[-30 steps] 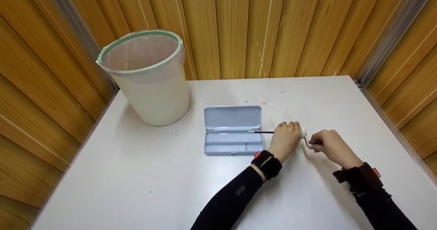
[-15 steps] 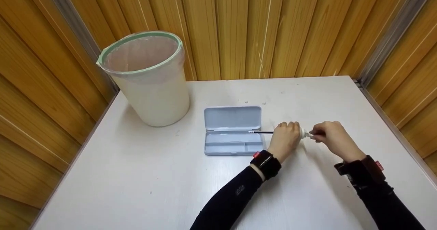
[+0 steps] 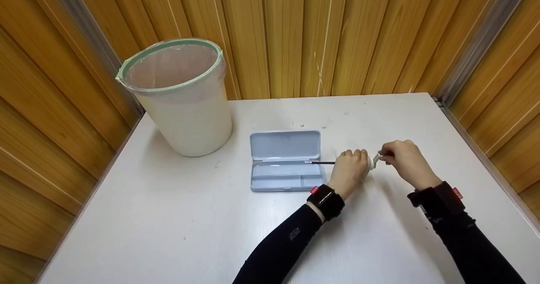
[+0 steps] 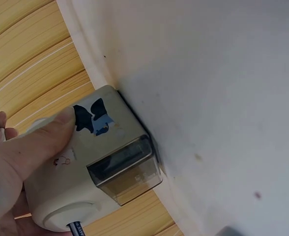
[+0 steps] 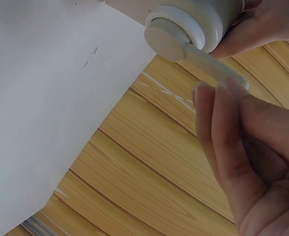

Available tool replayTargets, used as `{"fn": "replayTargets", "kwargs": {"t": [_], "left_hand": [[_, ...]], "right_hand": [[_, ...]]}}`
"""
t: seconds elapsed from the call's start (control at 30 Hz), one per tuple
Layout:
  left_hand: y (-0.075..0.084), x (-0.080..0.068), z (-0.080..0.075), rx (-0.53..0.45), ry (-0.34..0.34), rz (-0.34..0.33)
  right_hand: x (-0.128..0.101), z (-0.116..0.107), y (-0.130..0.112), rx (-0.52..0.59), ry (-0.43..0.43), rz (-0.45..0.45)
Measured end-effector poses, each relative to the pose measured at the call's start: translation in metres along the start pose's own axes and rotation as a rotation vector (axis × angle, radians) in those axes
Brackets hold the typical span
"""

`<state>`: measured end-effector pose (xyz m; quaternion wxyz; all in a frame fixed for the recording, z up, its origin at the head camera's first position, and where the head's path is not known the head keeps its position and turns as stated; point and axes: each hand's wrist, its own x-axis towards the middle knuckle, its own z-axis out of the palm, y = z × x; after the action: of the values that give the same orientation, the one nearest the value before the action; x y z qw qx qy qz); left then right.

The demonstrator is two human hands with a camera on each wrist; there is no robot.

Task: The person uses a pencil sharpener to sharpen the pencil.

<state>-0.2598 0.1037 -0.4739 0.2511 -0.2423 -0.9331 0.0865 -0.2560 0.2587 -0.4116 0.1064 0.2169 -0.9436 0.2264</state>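
Note:
My left hand (image 3: 349, 170) grips a white crank pencil sharpener (image 4: 90, 152) that stands on the table, with thumb and fingers round its body. Dark butterfly stickers and a smoky clear shavings drawer show on it in the left wrist view. A dark pencil (image 3: 322, 162) sticks out of the sharpener's left side, its end over the pencil case. With thumb and fingertips my right hand (image 3: 403, 161) pinches the end of the crank handle (image 5: 213, 64) on the right side. In the head view the left hand hides most of the sharpener.
A light blue pencil case (image 3: 276, 176) lies open on the white table (image 3: 190, 233), left of the hands. A tall bin (image 3: 185, 119) with a green rim and clear liner stands at the back left. Wood-look panels (image 3: 287, 35) enclose the table's back and sides.
My right hand has moved up and away with the crank handle, which has swung from pointing down toward me to pointing upward. The left hand has stayed on the sharpener.

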Motion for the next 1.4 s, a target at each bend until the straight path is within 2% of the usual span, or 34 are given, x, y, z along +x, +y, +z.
{"fn": "replayTargets", "kwargs": {"t": [0.37, 0.7, 1.03, 1.27, 1.4], "left_hand": [[-0.001, 0.000, 0.004, 0.018, 0.050, 0.011], [-0.002, -0.001, 0.005, 0.023, 0.051, 0.026], [-0.004, -0.001, 0.005, 0.018, 0.029, 0.030], [-0.003, -0.001, 0.004, 0.011, -0.025, 0.045], [-0.004, -0.001, 0.005, 0.010, -0.006, 0.039]], "right_hand": [[0.022, 0.010, 0.010, -0.037, 0.026, 0.011], [0.028, 0.028, 0.028, 0.017, 0.040, 0.018], [0.032, 0.041, 0.040, 0.069, 0.036, 0.024], [0.029, 0.051, 0.047, 0.082, 0.003, 0.035], [0.029, 0.054, 0.048, 0.080, 0.021, 0.016]]}}
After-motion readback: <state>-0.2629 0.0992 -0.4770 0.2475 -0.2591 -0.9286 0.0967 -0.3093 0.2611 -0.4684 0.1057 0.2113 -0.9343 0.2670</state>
